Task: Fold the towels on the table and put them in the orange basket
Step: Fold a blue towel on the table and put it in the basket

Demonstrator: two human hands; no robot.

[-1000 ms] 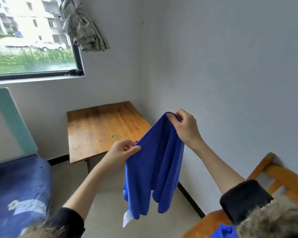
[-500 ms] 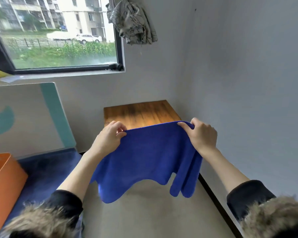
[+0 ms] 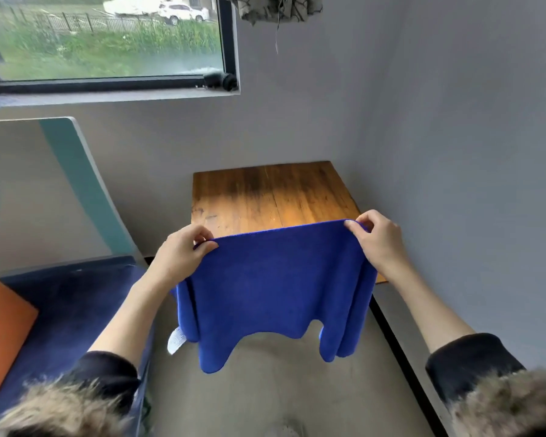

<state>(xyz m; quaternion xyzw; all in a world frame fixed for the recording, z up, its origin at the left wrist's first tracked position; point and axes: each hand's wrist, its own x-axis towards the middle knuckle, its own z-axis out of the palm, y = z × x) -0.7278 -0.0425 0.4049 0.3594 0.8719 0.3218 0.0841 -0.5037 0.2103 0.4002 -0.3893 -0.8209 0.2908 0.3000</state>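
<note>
Towel (image 3: 267,288), blue, hangs mid-frame in front of the wooden surface (image 3: 275,193), held up off it by its top edge. The left hand (image 3: 178,253) pinches one upper corner between thumb and fingers; the right hand (image 3: 379,244) pinches the other, so each grip is closed on cloth. A white tag (image 3: 175,340) dangles at the lower left of the fabric, and the bottom hem sags unevenly with the sides curling inward.

To fold cleanly, the top edge likely wants to be pulled level and taut, and the curled sides shaken flat before the corners are brought together or the cloth is laid on the surface. The orange basket (image 3: 4,329) sits at the left edge of the frame on a dark blue bed (image 3: 76,298), well apart from the cloth.

Compared with a second earlier, the hands now stand wider apart and the cloth is spread broad rather than bunched; the view has swung so the basket shows.
</note>
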